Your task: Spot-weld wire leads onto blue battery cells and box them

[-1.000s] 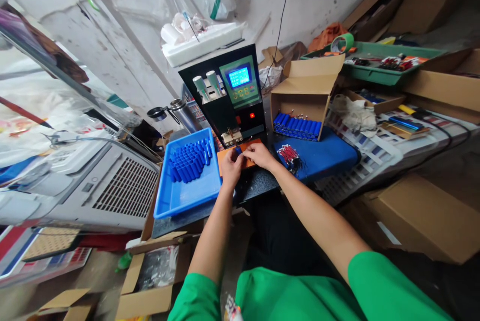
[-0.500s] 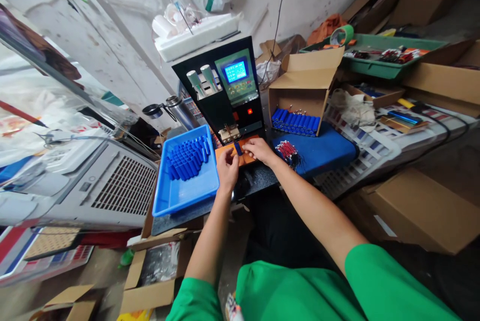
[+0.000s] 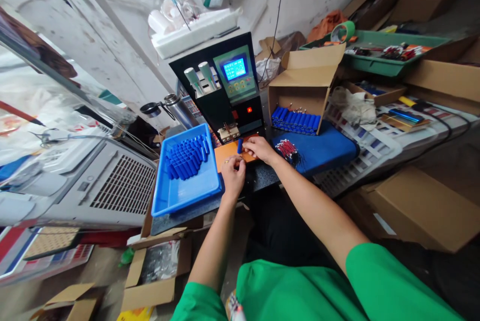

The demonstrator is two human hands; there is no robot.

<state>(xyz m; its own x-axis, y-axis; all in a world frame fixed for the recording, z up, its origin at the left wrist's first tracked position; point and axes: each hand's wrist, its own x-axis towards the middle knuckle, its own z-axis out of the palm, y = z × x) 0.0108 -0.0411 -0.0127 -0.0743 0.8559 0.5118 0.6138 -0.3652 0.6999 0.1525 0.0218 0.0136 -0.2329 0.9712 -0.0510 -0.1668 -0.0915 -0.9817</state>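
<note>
One blue cylindrical battery cell (image 3: 240,146) is at the orange work plate (image 3: 225,153), just below the electrode tips of a black spot welder (image 3: 245,121). My right hand (image 3: 259,149) is closed, thumb and finger pinching at the cell's right side. My left hand (image 3: 233,175) is lower, at the plate's front edge, with fingers curled into a pinch; what they hold, if anything, is too small to make out. To the left, a blue tray (image 3: 183,200) contains many blue cells (image 3: 187,157). On the right lies a bundle of red-and-black wire leads (image 3: 288,150).
A cardboard box (image 3: 300,78) of blue cells stands right of the welder, on a blue surface (image 3: 326,151). Behind the tray is a steel flask (image 3: 180,110). A green tray (image 3: 386,58) with parts is at the far right. Open boxes (image 3: 150,286) are on the floor.
My left hand has come away from the cell, moving down and right with its fingers curling in. The cell now looks more upright, with my right hand still at it.
</note>
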